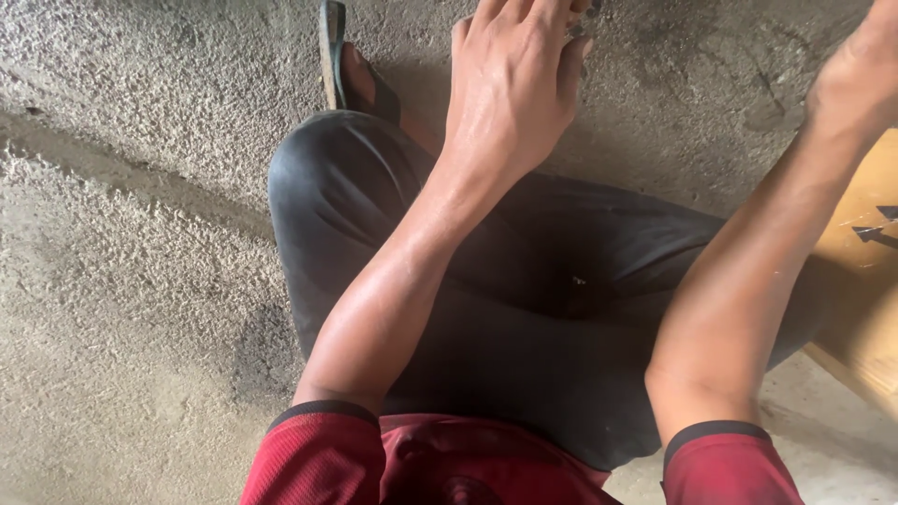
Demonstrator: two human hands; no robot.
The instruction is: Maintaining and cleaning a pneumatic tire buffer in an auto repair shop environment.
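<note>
Above our bent knee in dark trousers, we are stretching our left hand forward, fingers pressed loosely together around something small and dark at the frame's top edge; it is too hidden to identify. Our right hand is rising beside the wooden board, its fingers out of view. We are risking dropping that small piece onto the rough concrete floor, since the hold looks light.

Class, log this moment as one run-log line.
left hand: raised, fingertips cropped | right hand: mostly out of frame | sandal on concrete floor | wooden board at right
</note>
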